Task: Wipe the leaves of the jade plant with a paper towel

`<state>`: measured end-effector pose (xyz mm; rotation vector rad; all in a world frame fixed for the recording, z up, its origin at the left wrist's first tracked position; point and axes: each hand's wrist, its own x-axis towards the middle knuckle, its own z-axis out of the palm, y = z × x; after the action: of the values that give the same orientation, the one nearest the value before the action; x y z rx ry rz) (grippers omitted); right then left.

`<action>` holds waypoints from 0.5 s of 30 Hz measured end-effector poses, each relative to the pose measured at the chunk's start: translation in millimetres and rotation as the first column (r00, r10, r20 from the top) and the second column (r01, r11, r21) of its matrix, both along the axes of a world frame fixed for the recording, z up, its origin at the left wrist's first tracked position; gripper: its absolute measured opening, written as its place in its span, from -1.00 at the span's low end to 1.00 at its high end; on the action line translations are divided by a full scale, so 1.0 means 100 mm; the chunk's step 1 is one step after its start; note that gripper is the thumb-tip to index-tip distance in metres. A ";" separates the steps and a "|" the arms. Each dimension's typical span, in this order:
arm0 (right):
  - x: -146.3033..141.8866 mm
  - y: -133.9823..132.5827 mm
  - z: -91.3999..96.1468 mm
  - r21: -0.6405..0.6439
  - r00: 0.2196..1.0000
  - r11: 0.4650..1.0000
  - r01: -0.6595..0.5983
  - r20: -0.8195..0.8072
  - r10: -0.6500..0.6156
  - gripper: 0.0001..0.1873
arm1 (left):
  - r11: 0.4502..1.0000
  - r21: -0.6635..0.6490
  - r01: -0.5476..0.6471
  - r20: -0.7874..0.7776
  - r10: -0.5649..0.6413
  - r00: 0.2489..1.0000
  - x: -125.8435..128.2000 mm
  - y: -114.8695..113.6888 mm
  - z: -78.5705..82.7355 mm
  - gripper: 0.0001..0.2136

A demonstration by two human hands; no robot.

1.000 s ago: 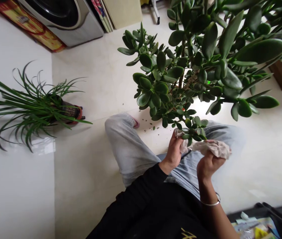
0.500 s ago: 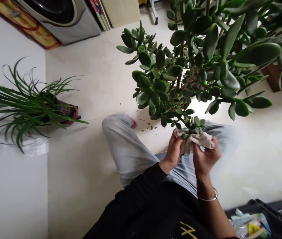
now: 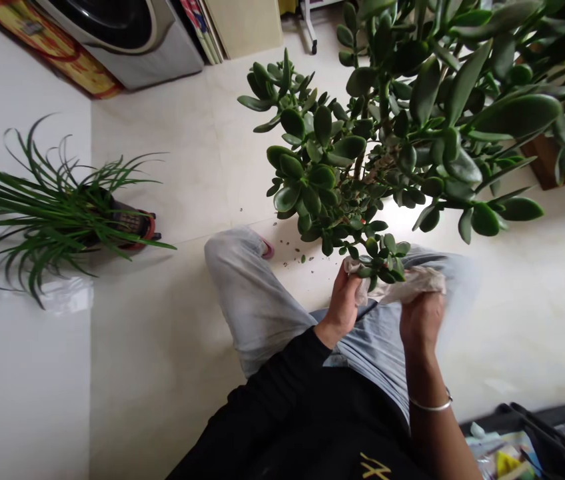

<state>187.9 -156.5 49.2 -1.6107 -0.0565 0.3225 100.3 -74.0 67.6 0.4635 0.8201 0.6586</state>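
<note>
A large jade plant with thick, glossy green leaves fills the upper right. One low leafy tip hangs between my hands. Pale and crumpled, a cloth stretches beneath that tip from one hand to the other. My left hand is closed on the cloth's left end, close beside the leaves. On the right, my right hand grips the other end, a little away from the leaves. A silver bangle circles my right wrist.
A potted plant with long narrow leaves lies to the left by the wall. A washing machine stands at the upper left. Small fallen bits dot the floor near my left foot. A dark bin of packets sits at the lower right.
My right hand has moved right and slightly down, drawing the cloth wider. My left hand has shifted slightly left. The leafy tip now hangs lower, in front of the cloth.
</note>
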 end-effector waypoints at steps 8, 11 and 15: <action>0.13 0.15 -0.20 -0.003 0.963 0.978 -0.209 -0.178 0.205 -0.65 | 1.000 0.000 -0.003 -0.007 0.003 1.000 0.00 0.00 -0.03 -0.60; 0.15 0.16 -0.09 0.072 0.960 0.976 -0.204 -0.180 0.214 -0.63 | 1.000 0.008 -0.005 -0.020 0.005 1.000 -0.01 0.00 -0.04 -0.60; 0.20 0.08 0.03 0.098 0.916 0.933 -0.345 -0.181 0.358 -0.73 | 1.000 0.001 -0.014 -0.032 0.014 0.999 -0.03 0.00 -0.05 -0.61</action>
<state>208.3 -148.2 52.6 -1.4939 -0.2056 0.7513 97.3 -74.1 63.0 0.4702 0.8546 0.6658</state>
